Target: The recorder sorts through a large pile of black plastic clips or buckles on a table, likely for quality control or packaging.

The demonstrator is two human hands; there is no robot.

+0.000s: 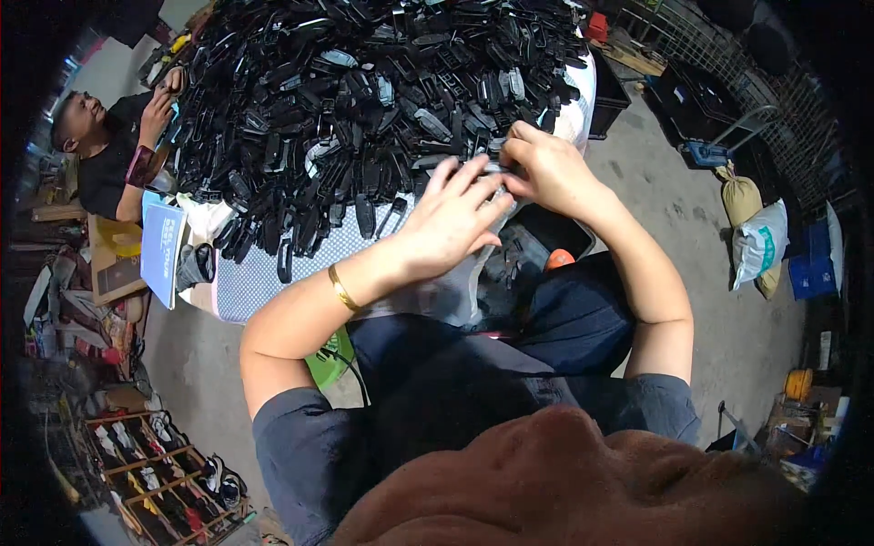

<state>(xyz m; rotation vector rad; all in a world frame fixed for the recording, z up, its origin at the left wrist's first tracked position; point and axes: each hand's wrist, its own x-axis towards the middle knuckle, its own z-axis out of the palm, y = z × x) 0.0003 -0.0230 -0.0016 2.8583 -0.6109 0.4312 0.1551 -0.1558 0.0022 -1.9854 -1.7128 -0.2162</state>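
Observation:
A large heap of glossy black plastic pieces point(364, 118), long and narrow, covers most of the table. At its near edge, my left hand point(451, 218) reaches across with the fingers stretched and apart, the fingertips by the pieces. A gold-coloured bracelet point(343, 288) circles that wrist. Close beside it on the right, my right hand point(549, 173) has its thumb and forefinger pinched together. What lies in the pinch is hidden. A dotted pale cloth point(273, 282) shows below the heap.
A dark bin point(539, 232) with small black bits stands below the table edge by my legs. A blue-covered book point(164, 250) is at the table's left corner. Another person point(109, 146) works at the far left. Sacks point(761, 241) stand on the floor at right.

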